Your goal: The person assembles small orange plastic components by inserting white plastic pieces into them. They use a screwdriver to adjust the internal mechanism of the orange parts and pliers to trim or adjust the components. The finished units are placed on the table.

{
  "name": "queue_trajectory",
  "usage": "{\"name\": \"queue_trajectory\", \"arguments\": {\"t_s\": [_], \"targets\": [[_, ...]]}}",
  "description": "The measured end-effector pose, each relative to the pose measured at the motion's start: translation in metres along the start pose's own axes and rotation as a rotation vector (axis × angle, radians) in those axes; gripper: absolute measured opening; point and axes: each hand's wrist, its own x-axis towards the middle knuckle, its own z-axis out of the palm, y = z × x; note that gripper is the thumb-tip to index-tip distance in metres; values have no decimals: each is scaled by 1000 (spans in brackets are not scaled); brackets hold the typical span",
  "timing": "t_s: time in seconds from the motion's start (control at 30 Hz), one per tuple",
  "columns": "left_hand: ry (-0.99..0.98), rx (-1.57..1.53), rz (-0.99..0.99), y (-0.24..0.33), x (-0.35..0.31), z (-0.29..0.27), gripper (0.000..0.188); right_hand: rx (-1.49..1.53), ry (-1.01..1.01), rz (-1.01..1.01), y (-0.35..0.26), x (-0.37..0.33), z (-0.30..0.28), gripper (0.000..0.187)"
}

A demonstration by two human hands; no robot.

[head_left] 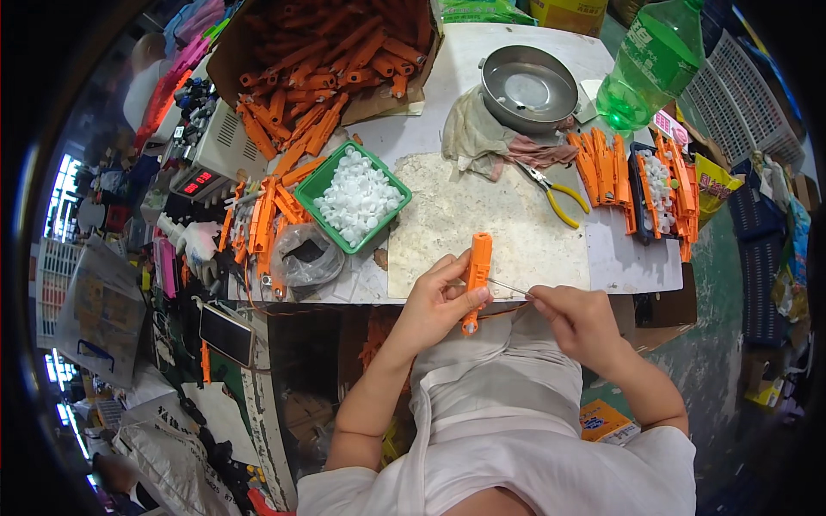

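Note:
Over the table's front edge, my left hand (430,303) is closed round a long orange plastic part (480,258), held roughly upright with its ends showing above and below the fingers. My right hand (585,320) grips a thin metal rod-like tool (509,286). Its tip meets the right side of the orange part; the tool's other end is hidden in my fingers, so its exact kind does not show. Beyond my left hand, a green basket (389,225) holds many small white plastic pieces (355,199).
A cardboard box (225,64) heaped with orange parts stands at the back left. Yellow-handled pliers (568,206), a rag (469,138), a metal bowl (529,86) and a green bottle (650,69) lie across the right. More orange parts (607,168) sit at the right edge.

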Motion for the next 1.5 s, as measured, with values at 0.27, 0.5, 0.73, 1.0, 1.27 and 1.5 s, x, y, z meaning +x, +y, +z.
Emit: {"name": "queue_trajectory", "arguments": {"t_s": [0.27,0.5,0.73,1.0,1.27,1.5], "targets": [[75,-173,23,-7,4,-3,59,-110,-36,-8,-12,3,-6,20],[112,-256,42,-11,9,0,59,48,-110,90,-10,-1,-4,18],[109,-215,58,-11,8,1,57,167,-306,350,-17,8,-16,17],[123,-168,19,-20,2,11,59,-31,-248,80,-3,-4,-8,18],[147,-233,80,-23,5,9,59,-157,-93,-67,-4,-11,-1,17],[130,-238,121,-22,7,10,57,183,-303,239,1,-3,-4,15]]}}
